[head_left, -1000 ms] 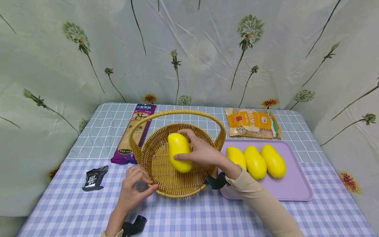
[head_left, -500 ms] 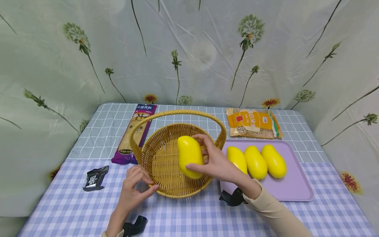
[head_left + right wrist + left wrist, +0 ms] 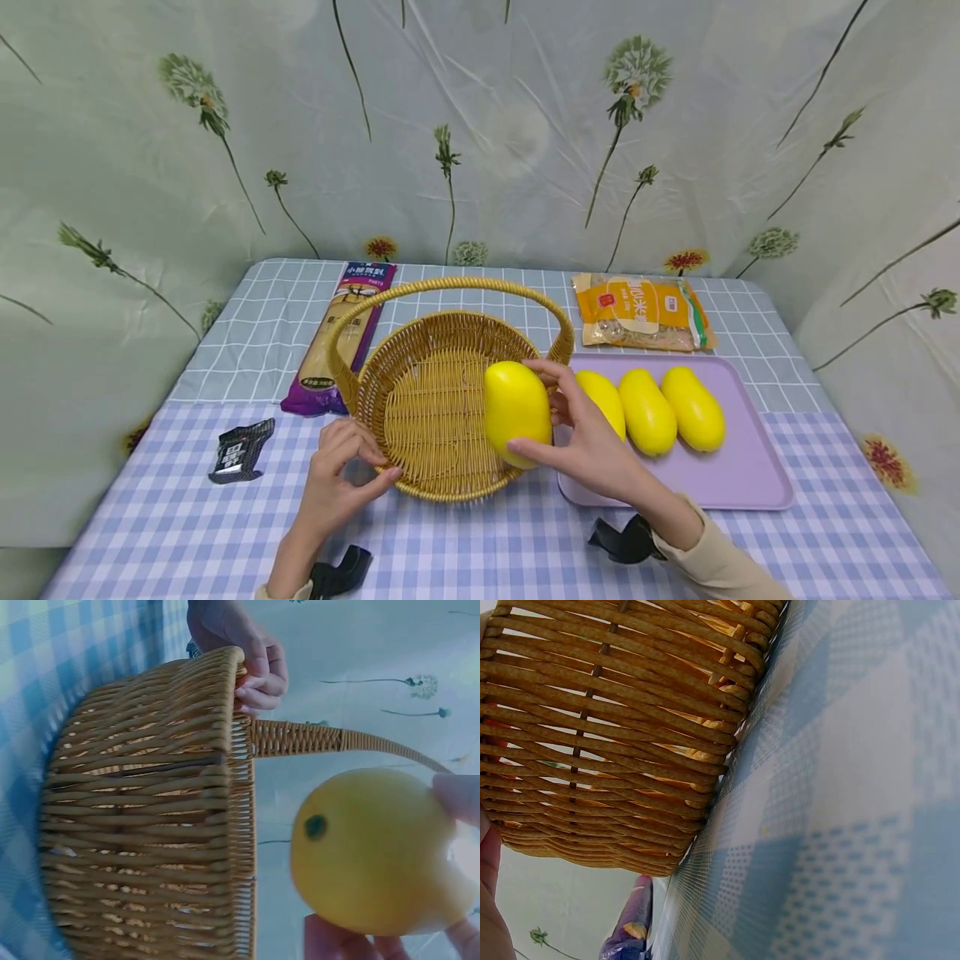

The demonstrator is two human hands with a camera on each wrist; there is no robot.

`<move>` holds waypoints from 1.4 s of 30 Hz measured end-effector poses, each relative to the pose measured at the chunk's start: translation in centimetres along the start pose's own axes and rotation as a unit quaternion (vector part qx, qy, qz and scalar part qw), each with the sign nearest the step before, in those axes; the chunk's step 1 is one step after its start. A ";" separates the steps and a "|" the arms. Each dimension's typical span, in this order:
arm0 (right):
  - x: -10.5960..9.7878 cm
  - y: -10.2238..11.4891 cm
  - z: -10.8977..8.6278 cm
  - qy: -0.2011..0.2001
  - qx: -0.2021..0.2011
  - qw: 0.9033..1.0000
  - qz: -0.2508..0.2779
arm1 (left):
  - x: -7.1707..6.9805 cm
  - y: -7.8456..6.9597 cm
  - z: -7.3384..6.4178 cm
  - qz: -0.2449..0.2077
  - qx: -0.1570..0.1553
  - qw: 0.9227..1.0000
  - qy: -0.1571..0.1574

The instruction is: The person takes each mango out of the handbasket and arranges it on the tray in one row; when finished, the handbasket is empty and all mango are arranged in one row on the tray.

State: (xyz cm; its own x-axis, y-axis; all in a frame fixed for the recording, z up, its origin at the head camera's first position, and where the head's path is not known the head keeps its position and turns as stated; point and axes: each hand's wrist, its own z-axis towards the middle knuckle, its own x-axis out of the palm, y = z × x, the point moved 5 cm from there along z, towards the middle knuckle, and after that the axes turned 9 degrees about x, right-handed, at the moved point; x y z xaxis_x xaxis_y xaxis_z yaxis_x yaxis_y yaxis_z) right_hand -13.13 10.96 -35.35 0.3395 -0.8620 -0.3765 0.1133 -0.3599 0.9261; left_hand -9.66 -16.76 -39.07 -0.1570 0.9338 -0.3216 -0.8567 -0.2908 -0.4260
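Observation:
A yellow mango (image 3: 517, 410) is gripped in my right hand (image 3: 592, 442), thumb on its near side and fingers round its far side. It is raised over the right rim of a round wicker basket (image 3: 435, 417) with an arched handle. In the right wrist view the mango (image 3: 375, 855) shows a dark stem spot and hangs above the level of the rim. My left hand (image 3: 341, 475) holds the basket's front left rim, fingers over the edge and thumb along the outside. The left wrist view is filled by the woven basket wall (image 3: 607, 727).
A lilac tray (image 3: 750, 467) bearing three more mangoes (image 3: 647, 412) stands right of the basket. Behind it lies an orange food packet (image 3: 641, 312). A purple pasta packet (image 3: 337, 342) lies behind left. At the left is a small black wrapper (image 3: 242, 452).
My right hand has carried the mango from over the basket's middle rightward and nearer to me, to its right rim. The left hand and the basket have stayed in place.

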 end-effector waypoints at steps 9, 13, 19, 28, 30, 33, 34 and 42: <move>-1.8 -1.7 -2.1 -0.039 -0.027 0.997 0.063 | 0.1 0.0 0.1 -0.001 0.004 1.000 -0.001; -2.6 -2.4 -3.0 -0.052 -0.037 0.993 0.101 | 0.1 0.0 0.0 0.002 0.005 1.000 -0.004; -4.6 -3.7 -4.1 -0.093 -0.047 0.982 0.155 | 0.0 -0.1 -0.1 0.005 -0.007 1.000 0.000; -10.3 -6.4 -5.1 -0.218 -0.001 0.955 0.199 | 0.0 0.1 -0.1 0.000 -0.004 1.000 -0.001; -11.6 -7.2 -5.2 -0.245 0.011 0.948 0.201 | 0.0 0.1 0.0 0.001 -0.002 1.000 -0.001; -13.4 -8.5 -5.7 -0.286 0.035 0.936 0.203 | 0.0 0.1 0.0 0.002 -0.001 1.000 -0.001; -14.0 -8.9 -5.8 -0.299 0.045 0.931 0.202 | 0.0 0.1 0.0 0.002 -0.001 1.000 -0.001; -17.7 -12.1 -6.9 -0.380 0.112 0.895 0.204 | 0.0 0.1 -0.1 0.001 -0.003 1.000 0.000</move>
State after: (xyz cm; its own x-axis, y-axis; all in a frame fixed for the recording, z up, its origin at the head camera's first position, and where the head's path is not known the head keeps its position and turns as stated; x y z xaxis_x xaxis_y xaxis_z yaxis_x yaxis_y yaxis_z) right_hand -14.09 33.03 -39.70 -0.4337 -0.9011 0.0049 -0.0932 0.0502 0.9944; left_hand -9.75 -16.78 -39.19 -0.1593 0.9331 -0.3225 -0.8536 -0.2943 -0.4299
